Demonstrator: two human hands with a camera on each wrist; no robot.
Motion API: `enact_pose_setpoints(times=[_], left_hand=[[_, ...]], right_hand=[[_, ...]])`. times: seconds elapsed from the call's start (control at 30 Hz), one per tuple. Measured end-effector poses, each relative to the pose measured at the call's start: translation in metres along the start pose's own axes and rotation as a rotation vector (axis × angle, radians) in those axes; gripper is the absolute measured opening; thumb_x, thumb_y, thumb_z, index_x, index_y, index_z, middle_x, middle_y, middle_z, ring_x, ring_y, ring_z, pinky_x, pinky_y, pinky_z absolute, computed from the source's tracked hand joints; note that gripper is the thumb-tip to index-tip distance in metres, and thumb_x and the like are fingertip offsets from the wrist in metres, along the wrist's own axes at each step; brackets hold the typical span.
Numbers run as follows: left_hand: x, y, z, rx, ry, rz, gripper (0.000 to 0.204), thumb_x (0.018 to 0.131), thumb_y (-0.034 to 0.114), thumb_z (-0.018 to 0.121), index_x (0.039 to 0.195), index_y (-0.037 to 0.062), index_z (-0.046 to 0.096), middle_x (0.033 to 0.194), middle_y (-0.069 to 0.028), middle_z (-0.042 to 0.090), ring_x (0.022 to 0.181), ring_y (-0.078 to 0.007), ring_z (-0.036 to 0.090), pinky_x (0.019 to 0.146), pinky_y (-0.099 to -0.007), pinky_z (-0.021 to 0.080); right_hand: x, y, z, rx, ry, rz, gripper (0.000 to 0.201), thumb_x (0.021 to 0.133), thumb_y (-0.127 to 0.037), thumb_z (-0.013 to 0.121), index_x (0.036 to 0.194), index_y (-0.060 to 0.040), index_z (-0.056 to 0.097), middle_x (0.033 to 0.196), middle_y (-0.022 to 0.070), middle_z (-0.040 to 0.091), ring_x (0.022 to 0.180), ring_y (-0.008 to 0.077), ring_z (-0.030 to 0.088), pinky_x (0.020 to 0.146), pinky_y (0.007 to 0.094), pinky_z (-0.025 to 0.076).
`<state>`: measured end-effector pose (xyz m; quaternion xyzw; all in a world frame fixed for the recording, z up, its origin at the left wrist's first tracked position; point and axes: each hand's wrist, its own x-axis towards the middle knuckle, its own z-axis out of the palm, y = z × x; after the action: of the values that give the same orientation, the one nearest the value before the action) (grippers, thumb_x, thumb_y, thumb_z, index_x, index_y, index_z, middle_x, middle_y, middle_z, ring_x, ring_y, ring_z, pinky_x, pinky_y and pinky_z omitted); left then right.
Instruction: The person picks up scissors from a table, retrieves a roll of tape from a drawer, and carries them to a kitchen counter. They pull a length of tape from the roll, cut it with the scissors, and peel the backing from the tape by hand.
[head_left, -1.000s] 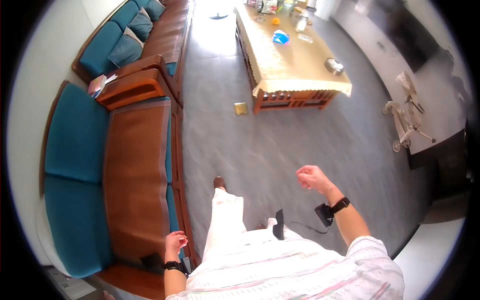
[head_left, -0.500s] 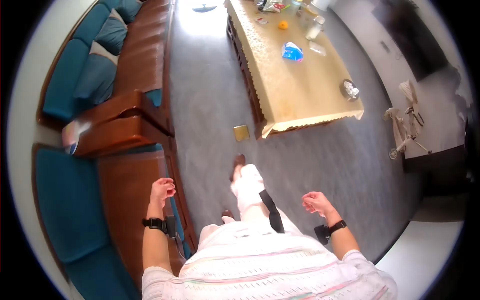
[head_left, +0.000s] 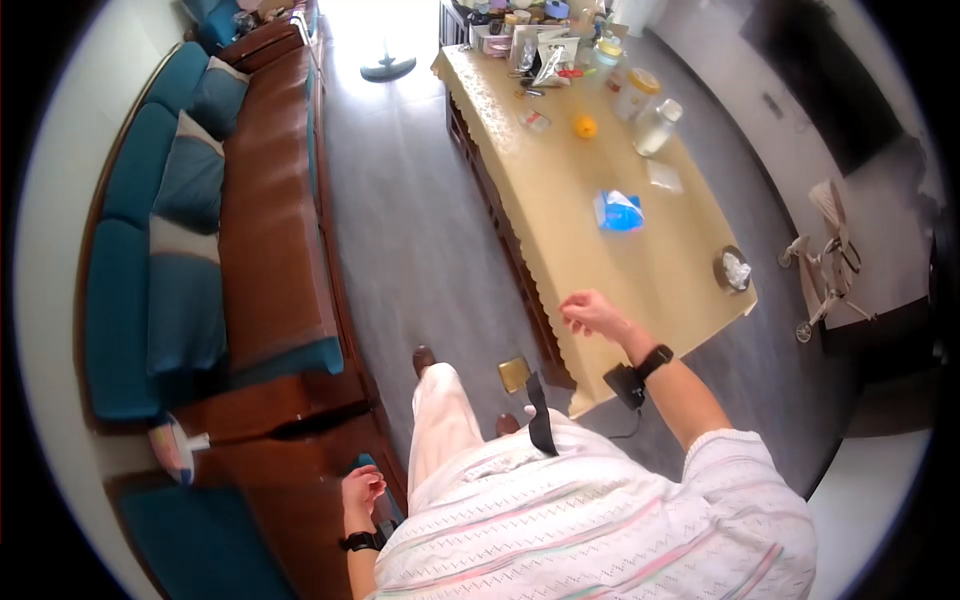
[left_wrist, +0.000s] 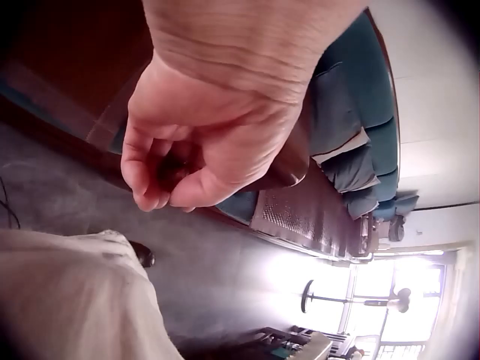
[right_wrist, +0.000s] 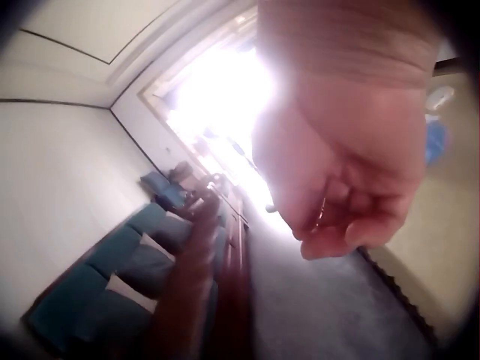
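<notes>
I walk on the grey floor between a long sofa (head_left: 270, 200) and a low table with a cream cloth (head_left: 600, 280). My right hand (head_left: 590, 312) hangs over the table's near left edge, fingers loosely curled, holding nothing; in the right wrist view the right hand (right_wrist: 352, 195) looks the same. My left hand (head_left: 362, 490) swings low by my hip, beside the wooden sofa arm (head_left: 290, 400). The left hand (left_wrist: 187, 157) is loosely curled and holds nothing.
On the table lie a blue packet (head_left: 619, 212), an orange (head_left: 585, 126), a clear jar (head_left: 655, 125), a dark bowl (head_left: 735, 270) and clutter at the far end. A gold square (head_left: 514, 374) lies by the table leg. A small tricycle (head_left: 830, 260) stands right.
I have walked forward, so the table is much nearer. My right hand swung forward over the table's corner; my left hand swung back down beside my hip.
</notes>
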<state>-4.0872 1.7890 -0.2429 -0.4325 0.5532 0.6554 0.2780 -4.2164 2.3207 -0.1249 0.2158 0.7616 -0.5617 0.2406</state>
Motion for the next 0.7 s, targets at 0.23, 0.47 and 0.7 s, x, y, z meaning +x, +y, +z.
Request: enact_pose_setpoints(times=[0.23, 0.47, 0.7], left_hand=[[0.106, 0.202, 0.066, 0.154, -0.151, 0.070, 0.026, 0.066, -0.008, 0.050, 0.090, -0.0015, 0.056, 0.070, -0.0108, 0.059, 0.053, -0.0208, 0.058, 0.044, -0.0288, 0.048], [0.177, 0.405, 0.205, 0.254, -0.337, 0.190, 0.022, 0.069, -0.007, 0.049, 0.087, 0.0010, 0.058, 0.073, -0.0084, 0.060, 0.057, -0.0170, 0.059, 0.048, -0.0252, 0.049], [0.230, 0.494, 0.358, 0.023, -0.649, 0.080, 0.011, 0.076, -0.003, 0.051, 0.083, 0.0022, 0.058, 0.075, -0.0089, 0.060, 0.064, -0.0184, 0.059, 0.050, -0.0291, 0.050]], right_hand=[[0.112, -0.085, -0.019, 0.102, 0.093, 0.010, 0.021, 0.080, -0.019, 0.055, 0.093, -0.0036, 0.061, 0.074, 0.0032, 0.062, 0.056, 0.0095, 0.057, 0.044, 0.0218, 0.042], [0.222, -0.148, -0.115, 0.248, 0.333, 0.023, 0.020, 0.077, -0.016, 0.057, 0.091, -0.0027, 0.060, 0.072, 0.0027, 0.062, 0.055, 0.0090, 0.056, 0.044, 0.0205, 0.042], [0.433, -0.203, -0.279, 0.267, 0.667, -0.094, 0.014, 0.074, -0.010, 0.056, 0.086, -0.0046, 0.061, 0.068, 0.0022, 0.061, 0.053, 0.0086, 0.055, 0.043, 0.0227, 0.041]])
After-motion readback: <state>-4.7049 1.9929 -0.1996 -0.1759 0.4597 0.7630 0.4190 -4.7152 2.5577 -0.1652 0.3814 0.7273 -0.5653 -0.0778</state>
